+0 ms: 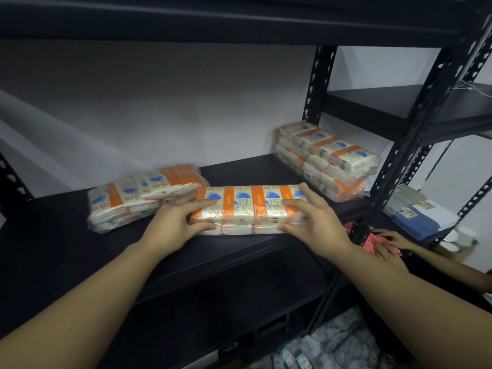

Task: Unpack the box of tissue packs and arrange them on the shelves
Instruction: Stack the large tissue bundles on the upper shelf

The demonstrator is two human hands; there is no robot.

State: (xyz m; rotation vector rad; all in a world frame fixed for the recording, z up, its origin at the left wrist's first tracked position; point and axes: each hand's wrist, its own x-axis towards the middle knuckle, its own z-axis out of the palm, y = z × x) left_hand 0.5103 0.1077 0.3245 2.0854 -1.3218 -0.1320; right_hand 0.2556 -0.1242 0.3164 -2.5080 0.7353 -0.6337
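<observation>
A wrapped bundle of tissue packs (pixel 247 206), white with orange bands and blue marks, lies flat near the front of the black shelf (pixel 66 222). My left hand (pixel 175 222) grips its left end and my right hand (pixel 311 217) grips its right end, thumbs underneath at the front. A second bundle (pixel 138 195) lies slanted just behind and to the left, touching the held one. A taller stack of tissue bundles (pixel 330 161) stands at the back right corner of the shelf. No box is in view.
A black shelf board (pixel 213 20) runs close overhead. A perforated black upright (pixel 415 145) stands right of my right hand. Beyond it, another person's hand (pixel 391 241) rests on a red item beside folded towels (pixel 423 211). Lower shelves are dark; loose packs (pixel 292 360) lie below.
</observation>
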